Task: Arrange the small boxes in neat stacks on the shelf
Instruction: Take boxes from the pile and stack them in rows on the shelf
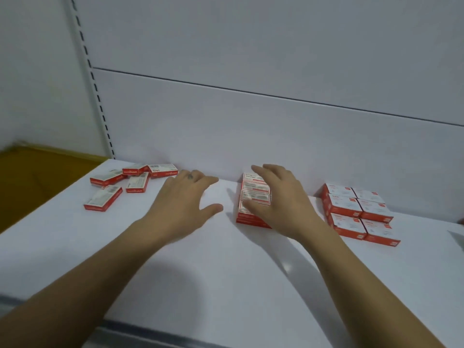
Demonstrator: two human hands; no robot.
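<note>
Several small red-and-white boxes (130, 183) lie scattered at the back left of the white shelf (226, 259). In the middle stands a neat row of stacked boxes (253, 194). My right hand (278, 199) hovers over this row with its fingers spread, the thumb near the front box; whether it touches is unclear. My left hand (187, 197) is open, fingers straight, just left of the row and right of the loose boxes, holding nothing. A finished block of stacked boxes (359, 213) sits further right.
The shelf's white back panel (251, 134) rises right behind the boxes. A slotted upright (98, 91) runs up at the left, with a yellow surface (37, 177) beyond the shelf's left edge. The shelf's front edge (150, 330) crosses the bottom of the view.
</note>
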